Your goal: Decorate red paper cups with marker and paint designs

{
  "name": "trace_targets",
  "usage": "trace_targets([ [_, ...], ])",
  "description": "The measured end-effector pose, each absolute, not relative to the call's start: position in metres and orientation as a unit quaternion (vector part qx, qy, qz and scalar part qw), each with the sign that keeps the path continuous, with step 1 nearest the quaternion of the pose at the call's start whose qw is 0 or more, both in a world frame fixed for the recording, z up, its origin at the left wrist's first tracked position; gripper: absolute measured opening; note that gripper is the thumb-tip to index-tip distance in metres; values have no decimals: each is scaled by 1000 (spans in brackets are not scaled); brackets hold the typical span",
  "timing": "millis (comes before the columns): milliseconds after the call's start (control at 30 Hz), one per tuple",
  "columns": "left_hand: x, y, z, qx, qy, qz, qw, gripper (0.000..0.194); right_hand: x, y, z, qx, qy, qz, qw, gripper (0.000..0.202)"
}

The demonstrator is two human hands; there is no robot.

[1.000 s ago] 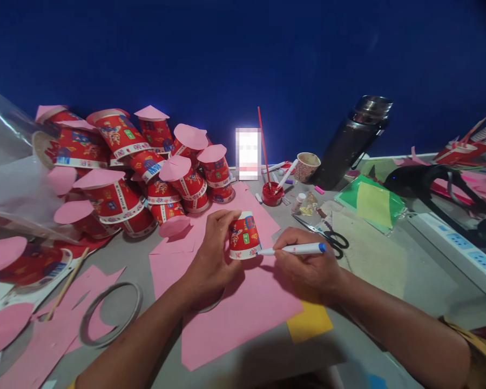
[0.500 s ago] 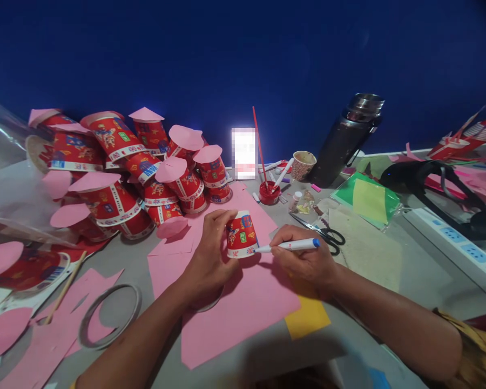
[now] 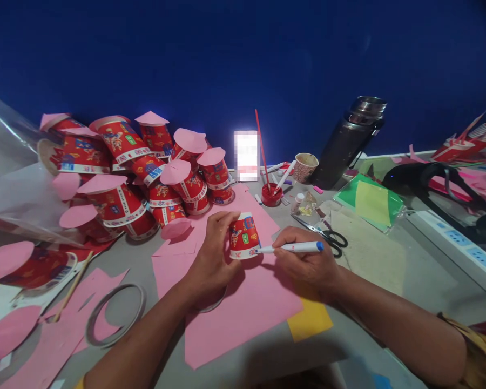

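My left hand (image 3: 214, 248) grips a red printed paper cup (image 3: 243, 237) upside down, its white rim band facing down, thumb near the rim and fingers at the top. A white marker (image 3: 297, 247) with a blue end is pinched in my right hand (image 3: 305, 259), its tip at the flower print on the cup's rim band. Under both hands lies a pink paper sheet (image 3: 243, 319). Part of a tape roll shows beneath my left wrist. Just past my right hand rest black-handled scissors (image 3: 334, 240).
Red cups with pink cone tops (image 3: 121, 200) are piled at the left. A grey tape roll (image 3: 115, 316) lies below them. Toward the back stand a red paint pot (image 3: 271, 195), a paper cup (image 3: 305, 167) and a black flask (image 3: 348, 140). A power strip (image 3: 457, 248) lies at the right.
The whole view has shifted slightly, so things appear a little further right. Both hands keep their hold, and the marker tip stays at the cup's rim band.
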State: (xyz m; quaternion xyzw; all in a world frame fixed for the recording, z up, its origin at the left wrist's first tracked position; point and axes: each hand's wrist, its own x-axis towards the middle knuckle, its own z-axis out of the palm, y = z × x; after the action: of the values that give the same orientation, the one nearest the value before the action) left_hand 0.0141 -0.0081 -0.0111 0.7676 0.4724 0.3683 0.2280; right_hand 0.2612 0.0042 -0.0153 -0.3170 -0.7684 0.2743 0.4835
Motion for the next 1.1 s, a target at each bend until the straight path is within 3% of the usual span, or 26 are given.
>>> trace_targets([
  [233,12,-7,-14,772,460,376,228,88,258,4,-13,-288,-787,279,469,9],
  [1100,16,-10,-9,764,477,370,228,78,256,5,-13,-308,-782,289,458,10],
])
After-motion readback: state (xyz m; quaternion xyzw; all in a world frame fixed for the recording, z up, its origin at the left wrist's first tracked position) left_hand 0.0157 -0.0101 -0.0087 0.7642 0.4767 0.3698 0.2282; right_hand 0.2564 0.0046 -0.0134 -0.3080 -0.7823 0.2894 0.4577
